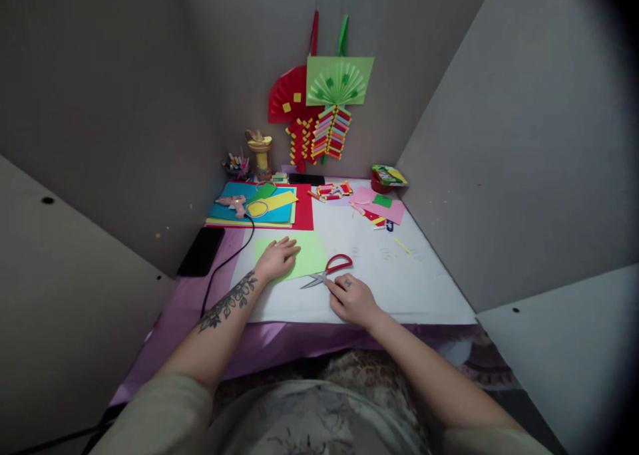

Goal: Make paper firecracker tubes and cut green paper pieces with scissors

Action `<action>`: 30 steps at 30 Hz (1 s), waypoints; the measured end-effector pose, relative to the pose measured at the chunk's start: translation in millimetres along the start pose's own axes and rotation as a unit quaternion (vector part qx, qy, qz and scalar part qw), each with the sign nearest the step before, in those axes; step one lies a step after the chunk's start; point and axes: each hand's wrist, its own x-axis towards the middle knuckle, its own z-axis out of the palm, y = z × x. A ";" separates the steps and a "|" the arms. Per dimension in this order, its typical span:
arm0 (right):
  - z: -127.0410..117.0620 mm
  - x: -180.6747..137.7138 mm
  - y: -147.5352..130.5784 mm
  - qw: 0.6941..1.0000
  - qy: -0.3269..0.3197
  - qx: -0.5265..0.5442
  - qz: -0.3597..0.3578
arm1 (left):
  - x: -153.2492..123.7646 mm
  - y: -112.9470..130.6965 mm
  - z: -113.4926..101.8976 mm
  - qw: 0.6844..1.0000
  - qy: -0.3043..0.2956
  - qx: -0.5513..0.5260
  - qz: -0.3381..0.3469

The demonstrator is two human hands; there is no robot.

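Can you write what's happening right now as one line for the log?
left hand: flat on green paper | right hand: touching red scissors, not gripping | scissors: lying on paper's edge

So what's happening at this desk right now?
A person sits at a craft desk. The left hand lies flat on a light green sheet of paper. The right hand rests on the white table just beside red-handled scissors, touching or nearly touching them, not gripping. Coloured paper is stacked farther back.
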 end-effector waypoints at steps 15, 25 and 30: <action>-4.8 -5.8 3.7 0.999 -0.007 0.017 -0.030 | 0.5 -0.5 1.5 1.000 -0.004 0.012 0.002; -0.5 4.1 6.0 0.998 -0.010 0.027 -0.063 | 1.0 -0.8 2.6 1.000 -0.005 0.004 -0.001; -2.1 -0.9 5.7 0.996 -0.010 0.049 -0.073 | 4.3 -6.3 4.5 1.000 -0.012 -0.003 0.000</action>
